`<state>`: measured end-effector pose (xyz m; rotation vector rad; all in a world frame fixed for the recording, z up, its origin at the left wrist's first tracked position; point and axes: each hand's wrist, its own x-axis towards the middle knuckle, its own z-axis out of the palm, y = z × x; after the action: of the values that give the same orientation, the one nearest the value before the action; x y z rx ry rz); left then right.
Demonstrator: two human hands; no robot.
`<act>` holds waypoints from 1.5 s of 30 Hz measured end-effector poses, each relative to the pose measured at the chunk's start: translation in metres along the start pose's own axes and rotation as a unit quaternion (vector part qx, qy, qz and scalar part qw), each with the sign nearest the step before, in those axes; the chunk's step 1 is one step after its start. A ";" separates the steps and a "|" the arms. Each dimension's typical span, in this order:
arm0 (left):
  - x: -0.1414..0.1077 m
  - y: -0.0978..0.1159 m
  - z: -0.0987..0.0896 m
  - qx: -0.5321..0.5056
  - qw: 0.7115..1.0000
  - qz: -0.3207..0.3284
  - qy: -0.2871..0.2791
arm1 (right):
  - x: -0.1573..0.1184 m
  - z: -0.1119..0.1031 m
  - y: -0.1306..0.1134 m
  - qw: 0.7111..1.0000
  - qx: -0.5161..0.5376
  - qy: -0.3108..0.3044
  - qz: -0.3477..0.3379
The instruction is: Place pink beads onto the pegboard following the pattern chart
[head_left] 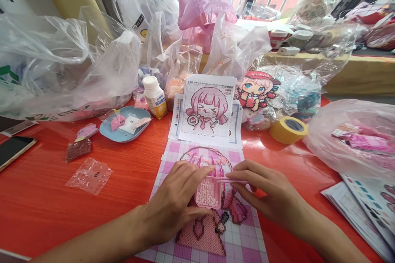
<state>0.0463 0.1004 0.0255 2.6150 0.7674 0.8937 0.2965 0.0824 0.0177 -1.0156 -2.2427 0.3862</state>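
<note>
My left hand (182, 191) is wrapped round a small pink tray (218, 199) of pale pink beads (206, 194), above the pegboard. Between the fingers of my right hand (262, 183) is a pair of pink tweezers (231, 181), its tips at the tray's upper edge. Beneath both hands lies a pink and white checked pegboard (247, 242) with a partly covered bead picture of a pink-haired figure (200, 238). Behind it a printed bead pattern (207, 111) leans upright, showing a pink-haired character.
Left of the pegboard are an empty small bag (89, 175), bead bags (78, 150), a blue plate (108, 131), a white bottle (154, 96) and a phone (15, 150). Yellow tape (288, 129), a plastic bag (354, 131) and papers (364, 205) lie on the right.
</note>
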 end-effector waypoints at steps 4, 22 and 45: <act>0.001 0.001 0.000 0.000 1.000 0.001 -0.002 | 0.000 0.000 0.000 1.000 0.004 -0.004 0.000; 0.000 0.000 0.001 0.011 1.000 -0.006 0.006 | 0.001 -0.002 0.000 1.000 -0.021 0.017 0.003; 0.000 -0.001 0.002 0.048 0.998 -0.013 0.042 | -0.004 -0.011 0.007 0.997 -0.039 -0.054 0.039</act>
<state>0.0470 0.1016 0.0237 2.6575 0.8833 0.9886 0.3100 0.0841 0.0203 -1.1497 -2.3355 0.3994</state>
